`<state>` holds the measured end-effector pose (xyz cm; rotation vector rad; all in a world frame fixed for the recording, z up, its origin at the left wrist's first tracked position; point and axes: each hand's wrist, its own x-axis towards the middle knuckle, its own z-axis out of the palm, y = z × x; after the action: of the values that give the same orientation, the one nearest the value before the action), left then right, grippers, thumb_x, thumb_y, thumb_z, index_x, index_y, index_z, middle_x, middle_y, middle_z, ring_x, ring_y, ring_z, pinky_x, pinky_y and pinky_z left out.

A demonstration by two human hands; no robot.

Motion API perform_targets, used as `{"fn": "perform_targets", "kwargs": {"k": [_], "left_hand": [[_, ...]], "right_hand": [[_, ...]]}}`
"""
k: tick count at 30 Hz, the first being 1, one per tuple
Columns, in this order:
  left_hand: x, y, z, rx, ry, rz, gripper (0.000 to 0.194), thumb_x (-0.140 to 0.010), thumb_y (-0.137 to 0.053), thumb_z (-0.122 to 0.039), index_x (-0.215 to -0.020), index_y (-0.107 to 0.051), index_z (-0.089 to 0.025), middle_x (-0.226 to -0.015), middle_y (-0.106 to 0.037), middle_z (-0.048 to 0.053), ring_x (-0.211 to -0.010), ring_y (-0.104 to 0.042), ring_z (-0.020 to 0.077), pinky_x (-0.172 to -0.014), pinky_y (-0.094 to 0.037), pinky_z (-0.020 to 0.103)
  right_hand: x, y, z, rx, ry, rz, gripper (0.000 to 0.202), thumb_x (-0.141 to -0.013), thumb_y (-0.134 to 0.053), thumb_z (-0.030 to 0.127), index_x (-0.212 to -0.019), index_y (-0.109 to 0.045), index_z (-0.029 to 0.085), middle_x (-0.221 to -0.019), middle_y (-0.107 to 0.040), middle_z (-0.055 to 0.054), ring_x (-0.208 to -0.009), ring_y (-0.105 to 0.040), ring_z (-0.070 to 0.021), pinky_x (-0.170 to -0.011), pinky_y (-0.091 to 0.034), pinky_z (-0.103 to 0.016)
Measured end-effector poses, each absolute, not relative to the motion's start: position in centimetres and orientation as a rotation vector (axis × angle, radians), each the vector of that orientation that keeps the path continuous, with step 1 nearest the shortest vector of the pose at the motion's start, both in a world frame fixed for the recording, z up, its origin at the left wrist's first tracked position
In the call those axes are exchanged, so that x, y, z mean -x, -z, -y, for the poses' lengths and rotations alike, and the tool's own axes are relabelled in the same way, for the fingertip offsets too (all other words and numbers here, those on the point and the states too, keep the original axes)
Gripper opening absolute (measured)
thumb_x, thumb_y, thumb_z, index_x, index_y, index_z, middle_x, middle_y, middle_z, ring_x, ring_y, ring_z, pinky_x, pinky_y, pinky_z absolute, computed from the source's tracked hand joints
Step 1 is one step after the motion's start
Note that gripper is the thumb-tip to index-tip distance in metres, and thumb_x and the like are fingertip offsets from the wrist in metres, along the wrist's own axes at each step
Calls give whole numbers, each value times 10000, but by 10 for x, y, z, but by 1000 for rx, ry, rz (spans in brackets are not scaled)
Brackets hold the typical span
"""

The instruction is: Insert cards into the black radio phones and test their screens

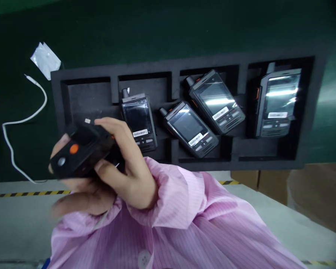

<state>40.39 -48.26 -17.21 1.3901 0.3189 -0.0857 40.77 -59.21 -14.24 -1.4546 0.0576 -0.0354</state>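
A black two-way radio (82, 157) is held up in front of my body, its side with an orange button and a round silvery spot facing me. My right hand (128, 164) is closed on its right end, thumb below and fingers over the top. My left hand (86, 196) grips it from beneath and behind, fingertips showing at the left edge; its thumb is blurred and sticks out. The radio's screen is hidden. Just right of my right hand, another radio (137, 117) lies screen up in a black foam tray (114, 82).
More radios with screens and barcode labels, one tilted radio (192, 129), a second (217, 101) and a third (281, 102), lie in the tray to the right. At left on the green table (145, 30) are a white cable (25, 121) and a clear plastic bag (46, 59).
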Motion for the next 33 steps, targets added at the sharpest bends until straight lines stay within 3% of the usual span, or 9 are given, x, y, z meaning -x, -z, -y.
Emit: {"fn": "perform_targets", "kwargs": {"k": [2,4,6,10,15,17,20,24,33], "left_hand": [[-413,169,504,-1297,-259,-148,498,-830,-545,-843,-1127,-660,-461,-1276,-629,-136,-1231,-604,234,-1205,-449,441],[-418,166,521,-1218,-294,-61,517,-927,-457,-780,-1167,-675,-378,-1155,-697,-69,-1107,-668,210,-1119,-509,408],[-418,161,531,-1206,-262,-41,568,-936,-436,-780,-1196,-661,-328,-1130,-716,-35,-1073,-699,208,-1103,-518,405],[-409,149,533,-1324,-222,-193,607,-969,-306,-777,-1237,-593,-314,-1187,-712,20,-1220,-688,263,-1167,-500,453],[-413,145,527,-1351,-178,-170,659,-1042,-138,-660,-1262,-622,-272,-1393,-662,47,-1377,-598,271,-1216,-445,426],[-420,146,525,-1300,-130,-165,722,-1028,-110,-686,-1278,-641,-265,-1410,-660,53,-1442,-541,281,-1226,-435,426],[-427,147,523,-1281,-40,-215,795,-963,-148,-795,-1289,-660,-283,-1395,-669,59,-1492,-485,313,-1177,-500,449],[-427,149,520,-1277,28,-213,690,-956,-237,-801,-1288,-664,-374,-1410,-660,9,-1503,-472,282,-1111,-564,417],[-425,158,518,-1328,8,-115,586,-980,-277,-753,-1296,-638,-416,-1435,-627,-24,-1498,-468,249,-1229,-445,408]], "right_hand": [[-410,147,591,1425,80,-105,363,-846,-550,234,-1208,-533,253,-1341,-599,-95,-1313,-579,-204,-1181,-489,-421],[-412,150,589,1409,84,-153,367,-834,-544,213,-1197,-519,265,-1316,-610,-86,-1276,-605,-207,-1151,-524,-423],[-413,150,586,1419,68,-194,378,-814,-553,189,-1179,-513,279,-1303,-630,-71,-1258,-618,-225,-1118,-550,-444],[-412,150,582,1451,26,-228,360,-800,-561,175,-1143,-523,280,-1299,-640,-70,-1250,-615,-257,-1060,-567,-466],[-413,156,588,1403,37,-173,281,-838,-569,236,-1115,-535,273,-1286,-647,-68,-1250,-611,-255,-1086,-542,-480],[-415,157,594,1412,3,-131,311,-850,-590,251,-1155,-534,271,-1290,-658,-59,-1238,-616,-252,-1091,-534,-482],[-419,158,600,1440,8,-111,308,-866,-610,258,-1166,-542,263,-1235,-681,-50,-1166,-638,-241,-1069,-538,-474],[-421,158,597,1454,59,-176,244,-900,-611,308,-1131,-540,272,-1185,-682,-47,-1119,-647,-240,-1025,-552,-460],[-420,157,591,1518,78,-263,242,-889,-582,312,-1115,-507,276,-1080,-661,-41,-1060,-638,-250,-1000,-549,-465]]}}
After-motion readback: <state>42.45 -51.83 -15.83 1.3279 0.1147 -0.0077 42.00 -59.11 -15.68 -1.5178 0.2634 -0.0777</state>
